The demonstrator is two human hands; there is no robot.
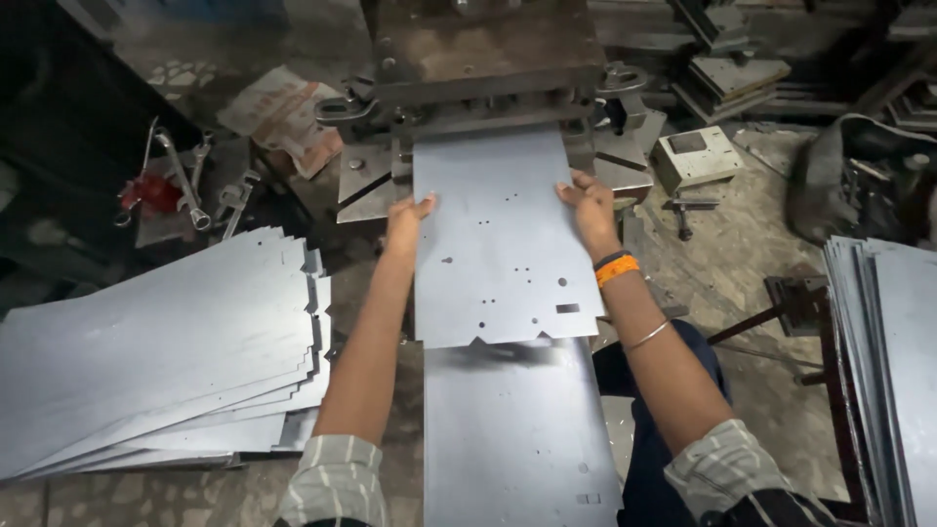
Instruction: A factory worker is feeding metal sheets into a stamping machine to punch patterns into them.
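The press (488,59) fills the top centre of the frame. Stacks of cut sheets lie at lower left (156,342) and far right (893,361). I see the punched sheet (503,244) at centre, its far end under the tooling, lying over another sheet (517,429). My left hand (405,220) and right hand (590,205) pinch its side edges, fingers closed on metal. Risk, I judge: fingers near the die, sharp edges, or a skewed sheet. Wrenches (185,185) lie at upper left.
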